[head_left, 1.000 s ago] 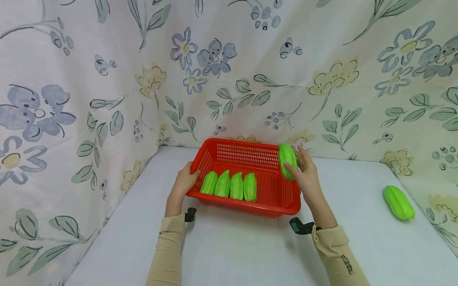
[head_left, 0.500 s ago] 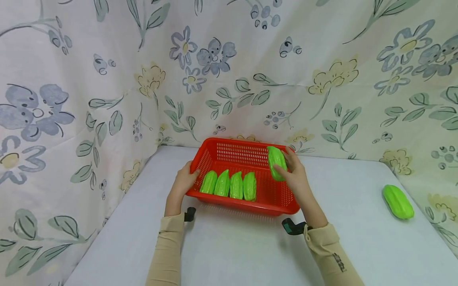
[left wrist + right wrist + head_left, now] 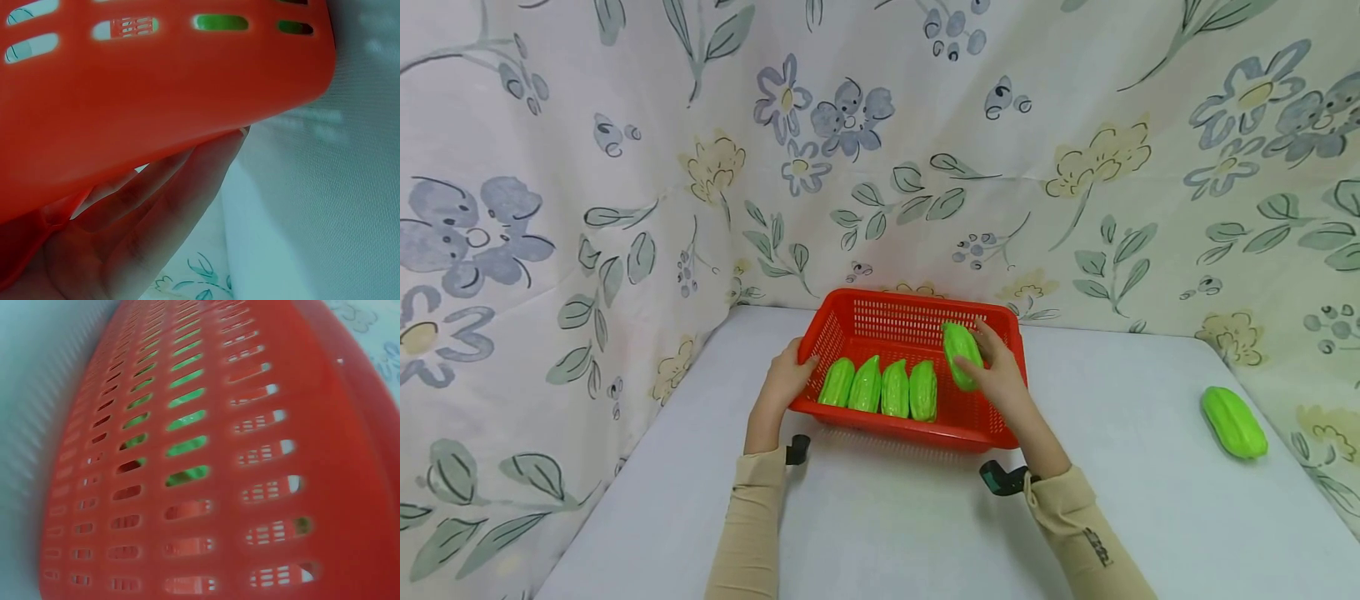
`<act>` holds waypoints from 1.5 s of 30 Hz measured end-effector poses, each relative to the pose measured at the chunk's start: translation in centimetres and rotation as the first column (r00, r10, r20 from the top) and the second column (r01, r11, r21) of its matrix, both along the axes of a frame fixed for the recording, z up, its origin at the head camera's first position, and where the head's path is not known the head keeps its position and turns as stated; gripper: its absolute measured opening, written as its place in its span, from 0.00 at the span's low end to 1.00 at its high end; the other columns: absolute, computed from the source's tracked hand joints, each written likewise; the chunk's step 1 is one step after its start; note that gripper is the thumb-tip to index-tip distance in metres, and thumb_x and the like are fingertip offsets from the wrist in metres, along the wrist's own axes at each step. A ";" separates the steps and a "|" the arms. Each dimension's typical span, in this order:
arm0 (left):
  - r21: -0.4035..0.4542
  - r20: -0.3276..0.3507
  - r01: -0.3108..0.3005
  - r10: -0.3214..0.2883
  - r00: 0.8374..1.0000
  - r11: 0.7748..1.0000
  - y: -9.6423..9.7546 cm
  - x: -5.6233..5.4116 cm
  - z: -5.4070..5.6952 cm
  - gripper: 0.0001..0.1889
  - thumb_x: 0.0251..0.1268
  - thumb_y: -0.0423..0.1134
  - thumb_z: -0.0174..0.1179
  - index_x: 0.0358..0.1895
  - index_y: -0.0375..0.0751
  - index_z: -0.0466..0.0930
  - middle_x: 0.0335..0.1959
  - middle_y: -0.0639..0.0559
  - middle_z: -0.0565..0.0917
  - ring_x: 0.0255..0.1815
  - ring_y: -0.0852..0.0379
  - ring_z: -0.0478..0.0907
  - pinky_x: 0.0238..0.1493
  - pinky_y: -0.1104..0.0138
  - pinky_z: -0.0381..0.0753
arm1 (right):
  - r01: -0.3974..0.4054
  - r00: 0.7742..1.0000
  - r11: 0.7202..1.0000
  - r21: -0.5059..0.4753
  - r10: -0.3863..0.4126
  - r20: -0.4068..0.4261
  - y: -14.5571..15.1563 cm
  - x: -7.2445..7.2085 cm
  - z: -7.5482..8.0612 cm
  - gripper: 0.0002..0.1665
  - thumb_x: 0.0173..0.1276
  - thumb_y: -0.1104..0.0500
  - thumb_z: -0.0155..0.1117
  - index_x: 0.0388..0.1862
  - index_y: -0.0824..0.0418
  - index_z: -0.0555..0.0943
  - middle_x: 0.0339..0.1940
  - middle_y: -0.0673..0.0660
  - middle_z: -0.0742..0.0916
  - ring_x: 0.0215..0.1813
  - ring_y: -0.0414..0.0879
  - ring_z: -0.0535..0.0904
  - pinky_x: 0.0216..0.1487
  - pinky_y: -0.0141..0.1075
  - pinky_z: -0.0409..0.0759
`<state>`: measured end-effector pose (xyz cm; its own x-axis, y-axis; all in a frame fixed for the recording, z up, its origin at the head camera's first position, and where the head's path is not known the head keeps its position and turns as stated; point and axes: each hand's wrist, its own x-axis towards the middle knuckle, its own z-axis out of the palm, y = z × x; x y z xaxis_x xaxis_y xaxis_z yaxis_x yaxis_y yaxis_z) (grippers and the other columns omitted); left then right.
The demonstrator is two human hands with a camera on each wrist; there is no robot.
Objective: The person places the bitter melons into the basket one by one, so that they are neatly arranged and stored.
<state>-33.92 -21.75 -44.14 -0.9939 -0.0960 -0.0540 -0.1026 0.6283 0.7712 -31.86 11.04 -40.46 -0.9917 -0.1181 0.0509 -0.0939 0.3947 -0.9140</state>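
A red plastic basket (image 3: 917, 429) with slotted walls stands on the white table. My left hand (image 3: 786, 377) grips its left end, thumb over the rim; in the left wrist view the fingers (image 3: 181, 194) lie against the outside of the red wall. My right hand (image 3: 1000, 371) holds a ridged green star fruit (image 3: 961, 354) between thumb and fingers, over the right part of the basket. Several similar star fruits (image 3: 865, 385) lie side by side in the basket's left half. The right wrist view shows the basket's slotted wall (image 3: 219, 487); my right hand is not seen there.
Another green star fruit (image 3: 1234, 422) lies apart on the table (image 3: 1120, 417), far to the right. A floral curtain (image 3: 910, 150) hangs close behind the basket and runs along the left side. Right of the basket is bare white tabletop.
My right hand has carried the star fruit leftward and a little lower, from the basket's right rim to over its inside. My left hand and the basket look unmoved.
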 end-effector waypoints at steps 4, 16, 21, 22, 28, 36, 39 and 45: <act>-0.004 0.001 -0.001 0.001 1.000 1.000 0.0 0.0 0.0 0.28 0.74 0.42 0.49 0.73 0.39 0.58 0.57 0.35 0.78 0.46 0.45 0.81 0.43 0.55 0.86 | -0.030 0.999 0.998 0.055 0.027 0.042 -0.3 -0.2 -0.4 0.44 0.71 0.59 0.59 0.80 0.60 0.48 0.76 0.67 0.65 0.75 0.63 0.63 0.67 0.55 0.71; -0.007 0.000 -0.001 0.001 1.000 1.000 0.0 0.1 0.1 0.28 0.74 0.42 0.49 0.73 0.39 0.58 0.57 0.35 0.79 0.45 0.45 0.81 0.42 0.55 0.86 | -0.153 0.985 0.956 0.251 0.127 0.116 -0.6 -0.3 -1.0 0.41 0.71 0.58 0.58 0.77 0.65 0.54 0.71 0.71 0.70 0.70 0.65 0.67 0.66 0.57 0.71; -0.004 0.002 0.000 0.000 1.000 1.000 0.0 0.1 0.0 0.28 0.74 0.42 0.49 0.72 0.38 0.58 0.56 0.35 0.79 0.44 0.44 0.81 0.41 0.55 0.86 | -0.175 0.980 0.951 0.254 0.143 0.141 -0.6 -0.5 -1.5 0.41 0.71 0.57 0.59 0.77 0.65 0.54 0.74 0.71 0.66 0.73 0.66 0.64 0.69 0.60 0.66; -0.004 0.003 0.000 0.000 1.000 1.000 0.0 0.1 0.0 0.28 0.74 0.42 0.49 0.72 0.38 0.58 0.56 0.35 0.79 0.45 0.44 0.81 0.41 0.55 0.86 | -0.179 0.979 0.951 0.253 0.146 0.145 -0.6 -0.5 -1.6 0.42 0.71 0.57 0.59 0.77 0.65 0.53 0.74 0.71 0.66 0.73 0.66 0.64 0.69 0.60 0.66; -0.003 0.006 -0.002 0.002 1.000 1.000 0.0 0.1 0.1 0.28 0.74 0.42 0.49 0.73 0.39 0.58 0.57 0.35 0.78 0.46 0.44 0.81 0.42 0.55 0.86 | -0.188 0.977 0.951 0.247 0.154 0.150 -0.6 -0.7 -2.0 0.42 0.70 0.57 0.59 0.77 0.66 0.53 0.73 0.71 0.67 0.72 0.67 0.65 0.68 0.58 0.68; 0.000 0.007 -0.002 0.002 1.000 1.000 0.0 0.1 0.2 0.28 0.74 0.42 0.49 0.73 0.39 0.58 0.57 0.35 0.78 0.47 0.43 0.81 0.42 0.55 0.86 | -0.189 0.976 0.948 0.255 0.153 0.153 -0.3 -0.7 -2.3 0.41 0.70 0.57 0.59 0.77 0.66 0.55 0.73 0.71 0.67 0.72 0.67 0.65 0.67 0.58 0.70; 0.000 0.011 -0.003 0.003 1.000 1.000 0.0 0.1 0.2 0.28 0.74 0.42 0.49 0.73 0.39 0.57 0.58 0.35 0.78 0.47 0.44 0.81 0.43 0.55 0.86 | -0.181 0.976 0.952 0.246 0.143 0.165 -0.3 -0.7 -2.4 0.41 0.70 0.56 0.59 0.77 0.65 0.55 0.74 0.70 0.67 0.72 0.67 0.64 0.67 0.59 0.69; -0.002 0.012 -0.003 0.003 1.000 1.000 0.0 0.1 0.2 0.28 0.74 0.43 0.49 0.73 0.40 0.57 0.58 0.35 0.78 0.48 0.43 0.81 0.45 0.54 0.85 | -0.180 0.976 0.950 0.253 0.140 0.167 0.1 -0.5 -2.7 0.40 0.71 0.55 0.58 0.77 0.65 0.55 0.75 0.70 0.65 0.73 0.68 0.63 0.67 0.61 0.68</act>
<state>-33.82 -21.73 -43.93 -0.9929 -0.0991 -0.0656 -0.1136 0.6291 0.7689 -32.37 11.13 -43.16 -0.9529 -0.2653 -0.1471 -0.0500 0.6155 -0.7865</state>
